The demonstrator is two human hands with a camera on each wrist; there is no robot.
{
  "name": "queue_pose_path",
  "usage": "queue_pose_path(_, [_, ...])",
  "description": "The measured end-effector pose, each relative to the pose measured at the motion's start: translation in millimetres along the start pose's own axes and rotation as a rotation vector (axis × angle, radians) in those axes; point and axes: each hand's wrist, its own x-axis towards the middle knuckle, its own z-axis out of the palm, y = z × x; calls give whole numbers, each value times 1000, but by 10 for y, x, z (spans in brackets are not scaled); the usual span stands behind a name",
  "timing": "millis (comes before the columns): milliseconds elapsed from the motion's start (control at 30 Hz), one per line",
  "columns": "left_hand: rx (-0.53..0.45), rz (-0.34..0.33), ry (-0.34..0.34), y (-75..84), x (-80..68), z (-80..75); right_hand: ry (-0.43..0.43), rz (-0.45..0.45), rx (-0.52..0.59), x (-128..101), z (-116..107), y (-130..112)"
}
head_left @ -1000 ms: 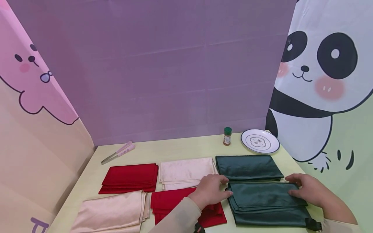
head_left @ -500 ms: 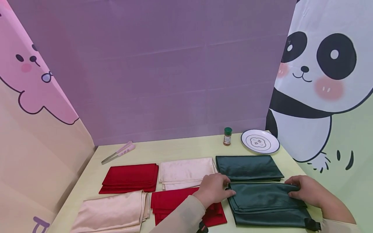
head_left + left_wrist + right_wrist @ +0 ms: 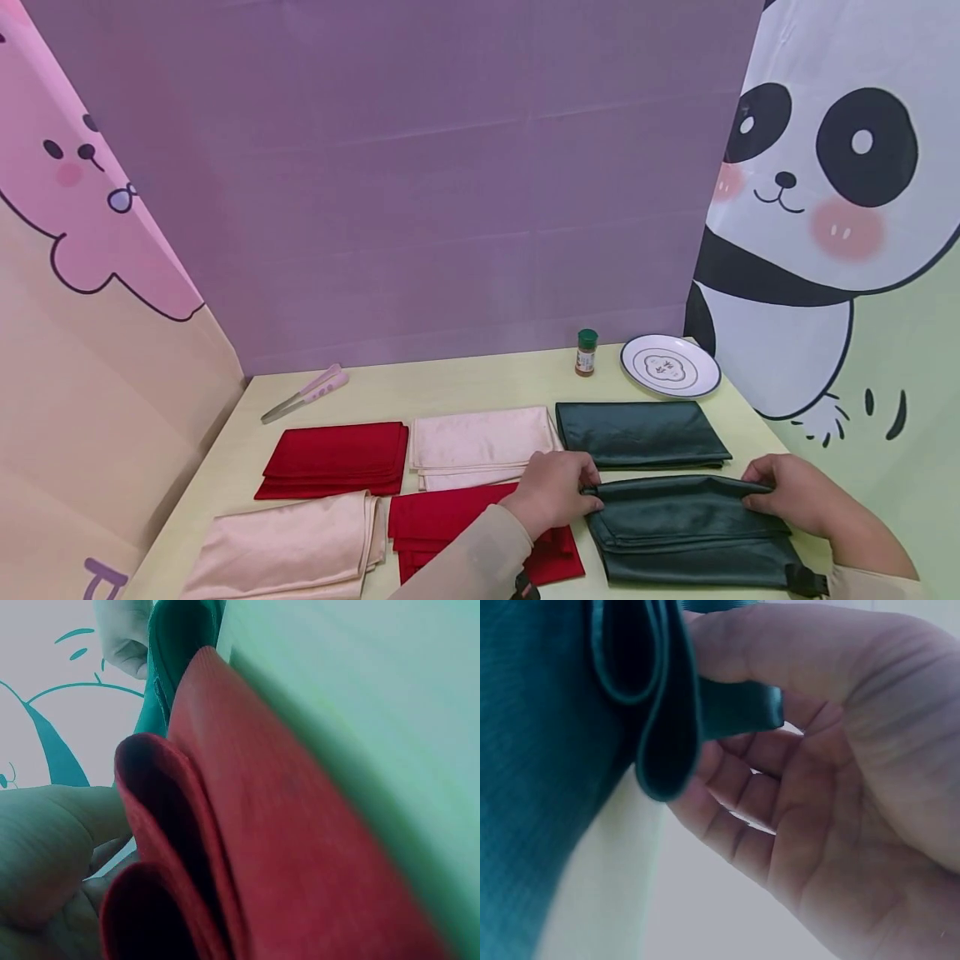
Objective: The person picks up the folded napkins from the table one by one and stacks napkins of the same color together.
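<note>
— Where are your hands?

— Both on the near dark green cloth (image 3: 686,529), at the desk's front right. My left hand (image 3: 551,493) pinches its far left corner, fingers (image 3: 588,479) curled over the edge. My right hand (image 3: 795,496) grips the far right corner; in the right wrist view the folded layers (image 3: 660,697) sit between my thumb and curled fingers (image 3: 742,795). That far edge is raised slightly off the layers below.

— How much room around it?

— Little. The second green cloth (image 3: 637,433) lies just beyond, close to the raised edge. A red cloth (image 3: 465,525) lies just to the left, under my left wrist; its folds fill the left wrist view (image 3: 225,847). The desk (image 3: 450,387) edge runs close on the right.

— Anything readable?

— The small jar (image 3: 586,351) has a green lid and a label too small to read. The plate (image 3: 670,364) beside it carries a printed mark I cannot make out.

— And the rest?

— Pale yellow desk. A cream cloth (image 3: 480,442) and another red cloth (image 3: 333,458) in the back row, a beige cloth (image 3: 288,546) front left, tongs (image 3: 306,392) far left. Purple backdrop behind, a pink cartoon panel on the left, a panda panel (image 3: 825,192) on the right.
</note>
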Motion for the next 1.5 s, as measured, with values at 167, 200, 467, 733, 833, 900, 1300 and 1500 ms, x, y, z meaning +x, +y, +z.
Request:
queue_pose_path(167, [-14,7,23,2,-7,7,33,-13,-28,-36,-21,-39])
queue_pose_path(200, [-18,8,29,-2,-6,10,40,-22,-31,-44,-27,-48])
queue_pose_path(467, [-79,-2,47,-12,-18,-5,93,-55,-36,-84,-63,-46])
queue_pose_path(733, [-106,-4,46,-16,-49,-44,71,-47,-9,-69,-98,-20])
queue_pose_path(833, [-137,-15,48,-23,-53,-52,52,-41,7,-84,-104,-10])
queue_pose_path(900, [-164,-23,48,-26,-58,-61,48,-27,25,-94,-110,-7])
queue_pose_path(1300, [-288,-51,66,-19,-85,-123,157,-111,103,-115,-51,53])
queue_pose_path(1500, [-365,-49,78,-39,-80,-118,204,-143,153,-116,-32,25])
